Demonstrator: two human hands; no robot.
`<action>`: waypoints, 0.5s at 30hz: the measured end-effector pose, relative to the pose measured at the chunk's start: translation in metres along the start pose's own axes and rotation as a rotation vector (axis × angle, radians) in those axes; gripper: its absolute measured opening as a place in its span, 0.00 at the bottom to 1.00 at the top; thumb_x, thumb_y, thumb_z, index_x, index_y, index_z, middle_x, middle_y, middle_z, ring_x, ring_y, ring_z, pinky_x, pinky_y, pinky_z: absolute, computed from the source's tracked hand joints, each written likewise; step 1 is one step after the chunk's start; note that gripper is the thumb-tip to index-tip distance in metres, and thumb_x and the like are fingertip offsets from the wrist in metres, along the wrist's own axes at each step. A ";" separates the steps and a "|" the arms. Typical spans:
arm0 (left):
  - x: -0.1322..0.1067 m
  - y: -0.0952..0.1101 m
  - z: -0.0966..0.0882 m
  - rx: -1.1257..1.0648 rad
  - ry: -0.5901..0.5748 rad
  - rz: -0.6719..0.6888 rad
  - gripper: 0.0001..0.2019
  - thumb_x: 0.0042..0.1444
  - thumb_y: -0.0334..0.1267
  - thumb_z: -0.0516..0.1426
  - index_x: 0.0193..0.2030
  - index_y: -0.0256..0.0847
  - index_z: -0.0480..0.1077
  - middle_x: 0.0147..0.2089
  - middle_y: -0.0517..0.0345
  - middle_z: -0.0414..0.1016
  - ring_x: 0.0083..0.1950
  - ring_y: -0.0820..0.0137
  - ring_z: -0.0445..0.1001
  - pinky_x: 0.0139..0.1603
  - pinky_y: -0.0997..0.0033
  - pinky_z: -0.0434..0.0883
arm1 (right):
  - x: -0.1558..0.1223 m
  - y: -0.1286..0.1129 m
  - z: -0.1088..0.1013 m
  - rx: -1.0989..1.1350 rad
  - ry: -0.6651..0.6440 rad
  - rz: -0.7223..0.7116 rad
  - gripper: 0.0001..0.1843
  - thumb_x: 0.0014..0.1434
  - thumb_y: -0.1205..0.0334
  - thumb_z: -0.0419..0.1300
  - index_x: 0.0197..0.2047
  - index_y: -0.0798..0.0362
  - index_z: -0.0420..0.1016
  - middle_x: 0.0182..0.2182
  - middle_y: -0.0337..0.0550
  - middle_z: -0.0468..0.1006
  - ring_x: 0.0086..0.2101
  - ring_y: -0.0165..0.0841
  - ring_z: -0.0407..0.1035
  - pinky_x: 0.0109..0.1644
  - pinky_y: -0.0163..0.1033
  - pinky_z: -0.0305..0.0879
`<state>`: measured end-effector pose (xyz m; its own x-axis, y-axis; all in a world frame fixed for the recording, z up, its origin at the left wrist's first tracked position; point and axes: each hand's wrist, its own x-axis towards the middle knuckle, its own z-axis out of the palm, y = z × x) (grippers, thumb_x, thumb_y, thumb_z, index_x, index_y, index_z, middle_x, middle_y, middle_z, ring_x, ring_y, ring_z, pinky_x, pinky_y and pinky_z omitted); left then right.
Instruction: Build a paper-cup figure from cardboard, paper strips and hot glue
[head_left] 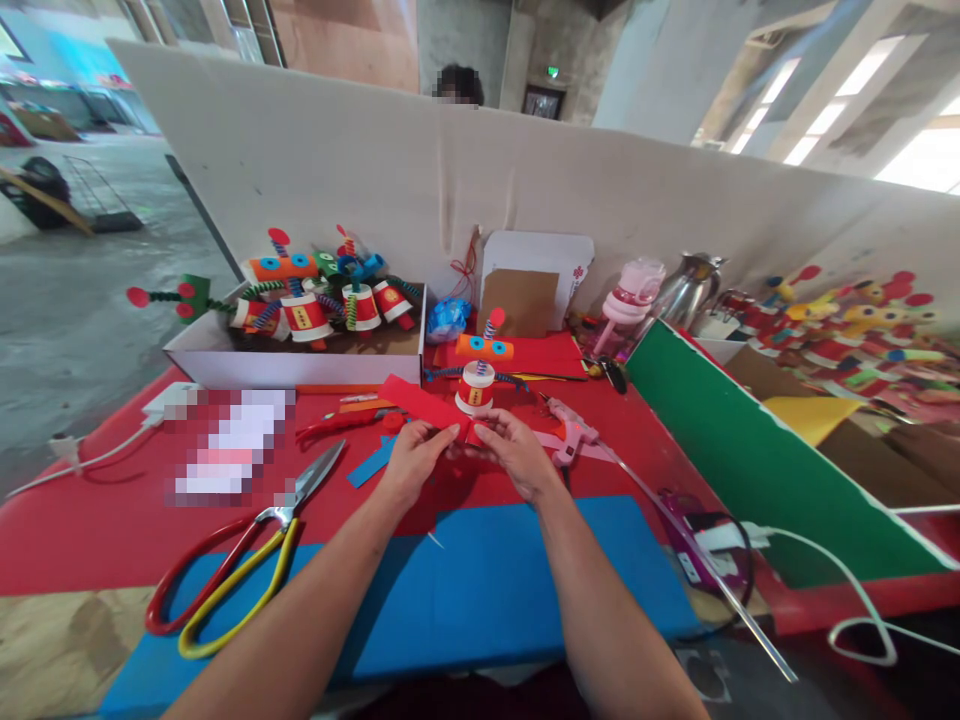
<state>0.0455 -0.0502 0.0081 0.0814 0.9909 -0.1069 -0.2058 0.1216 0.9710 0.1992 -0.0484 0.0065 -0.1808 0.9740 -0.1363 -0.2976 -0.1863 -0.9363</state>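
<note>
My left hand [411, 462] and my right hand [516, 452] meet over the red table cover, fingers pinched together on a small red paper piece [459, 450]. A red paper strip [421, 402] lies just beyond my left fingers. Right behind my hands stands a paper-cup robot figure [478, 378] with an orange head, blue eyes and striped pipe-cleaner arms. A blue foam sheet [480, 585] lies under my forearms.
Large red-and-yellow scissors [247, 555] lie left. A pink glue gun [570, 432] and its cable lie right. A white box [296, 365] of finished figures sits back left, a green-walled box [750, 460] of figures right, a pink bottle [626, 305] behind. A person stands behind the white partition.
</note>
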 end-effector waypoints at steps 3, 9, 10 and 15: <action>0.000 0.000 0.000 0.034 -0.007 -0.024 0.16 0.42 0.48 0.65 0.17 0.36 0.71 0.18 0.56 0.72 0.21 0.72 0.69 0.24 0.73 0.66 | 0.000 0.000 0.000 0.007 0.022 0.003 0.21 0.40 0.56 0.73 0.38 0.51 0.75 0.34 0.36 0.75 0.36 0.28 0.71 0.44 0.39 0.73; -0.003 0.001 0.002 0.085 0.081 -0.008 0.13 0.40 0.46 0.66 0.22 0.38 0.74 0.23 0.55 0.77 0.27 0.67 0.74 0.30 0.69 0.71 | 0.002 0.003 0.001 0.048 0.059 0.016 0.23 0.37 0.58 0.74 0.37 0.52 0.75 0.34 0.38 0.79 0.35 0.30 0.74 0.44 0.38 0.72; -0.004 0.002 0.002 0.110 0.097 0.008 0.12 0.40 0.45 0.66 0.24 0.38 0.75 0.25 0.55 0.78 0.29 0.66 0.75 0.32 0.68 0.71 | 0.003 0.003 0.001 0.056 0.072 0.018 0.23 0.36 0.58 0.74 0.37 0.52 0.75 0.33 0.37 0.79 0.35 0.30 0.74 0.43 0.38 0.72; -0.006 0.006 0.003 0.155 0.134 0.011 0.11 0.43 0.45 0.64 0.29 0.39 0.76 0.32 0.52 0.80 0.36 0.62 0.78 0.39 0.65 0.73 | 0.003 0.005 0.004 0.092 0.113 0.024 0.24 0.36 0.57 0.74 0.37 0.52 0.74 0.32 0.36 0.79 0.31 0.28 0.73 0.43 0.38 0.72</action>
<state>0.0469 -0.0554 0.0151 -0.0527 0.9921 -0.1134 -0.0525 0.1107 0.9925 0.1935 -0.0467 0.0030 -0.0837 0.9765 -0.1984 -0.3802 -0.2153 -0.8995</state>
